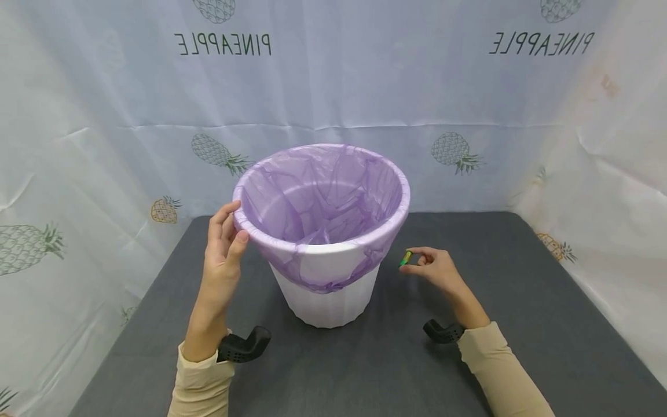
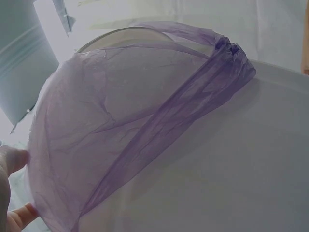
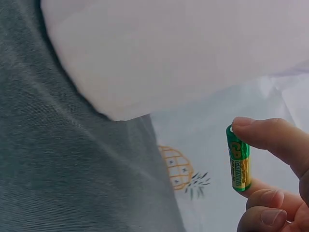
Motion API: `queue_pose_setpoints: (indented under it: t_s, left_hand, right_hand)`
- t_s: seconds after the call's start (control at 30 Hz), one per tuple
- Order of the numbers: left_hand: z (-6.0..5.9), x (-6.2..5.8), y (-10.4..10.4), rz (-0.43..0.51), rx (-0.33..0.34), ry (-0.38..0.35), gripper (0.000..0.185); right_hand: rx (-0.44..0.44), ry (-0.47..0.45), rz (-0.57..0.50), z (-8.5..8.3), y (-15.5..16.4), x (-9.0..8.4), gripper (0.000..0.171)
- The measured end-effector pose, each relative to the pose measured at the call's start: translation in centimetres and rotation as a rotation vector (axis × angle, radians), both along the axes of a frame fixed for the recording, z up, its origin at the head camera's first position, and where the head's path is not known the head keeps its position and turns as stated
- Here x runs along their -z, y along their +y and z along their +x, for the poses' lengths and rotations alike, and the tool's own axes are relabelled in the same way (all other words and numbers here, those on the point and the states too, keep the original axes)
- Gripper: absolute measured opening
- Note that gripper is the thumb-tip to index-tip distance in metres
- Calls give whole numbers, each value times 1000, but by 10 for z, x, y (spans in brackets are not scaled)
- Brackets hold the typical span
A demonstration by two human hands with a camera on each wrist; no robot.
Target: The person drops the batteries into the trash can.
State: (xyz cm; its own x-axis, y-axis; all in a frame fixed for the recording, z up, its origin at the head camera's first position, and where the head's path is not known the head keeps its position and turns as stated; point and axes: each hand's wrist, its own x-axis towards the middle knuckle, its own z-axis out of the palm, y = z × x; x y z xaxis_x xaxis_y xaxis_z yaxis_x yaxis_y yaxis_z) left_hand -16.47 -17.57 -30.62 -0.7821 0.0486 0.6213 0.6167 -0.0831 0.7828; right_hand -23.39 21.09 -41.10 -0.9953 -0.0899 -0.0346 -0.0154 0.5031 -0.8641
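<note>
A white trash bin (image 1: pixel 328 307) stands upright, lined with a translucent purple garbage bag (image 1: pixel 333 197) folded over its rim. At the bin's left side, my left hand (image 1: pixel 223 255) touches the bag-covered rim with fingertips and thumb; in the left wrist view its fingertips (image 2: pixel 18 159) meet the bag's outer surface. To the right of the bin, my right hand (image 1: pixel 438 269) pinches a small green and gold battery (image 3: pixel 238 158) by its two ends between thumb and finger. The battery is held above the table, apart from the bin.
The bin rests on a dark grey table (image 1: pixel 333 376). White curtains (image 1: pixel 333 87) with pineapple prints hang behind and at both sides. A black wrist camera (image 1: pixel 244 346) sits on the left wrist, another wrist camera (image 1: pixel 443 332) on the right.
</note>
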Motion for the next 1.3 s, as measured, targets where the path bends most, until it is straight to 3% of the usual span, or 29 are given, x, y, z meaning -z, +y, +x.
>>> queue_pose_setpoints:
  t_s: [0.6,1.1,1.3]
  left_hand:
    - [-2,2,0,9,-2,17,43]
    - [-1,0,1,27,-48,-60,44]
    - [-2,1,0,17,-2,3,43]
  right_hand:
    - [-20,68,12,6,7,-49,58]
    - [-21,107,-57,13,9,-83,53]
    - [-44,125,-97,16,9,-96,50]
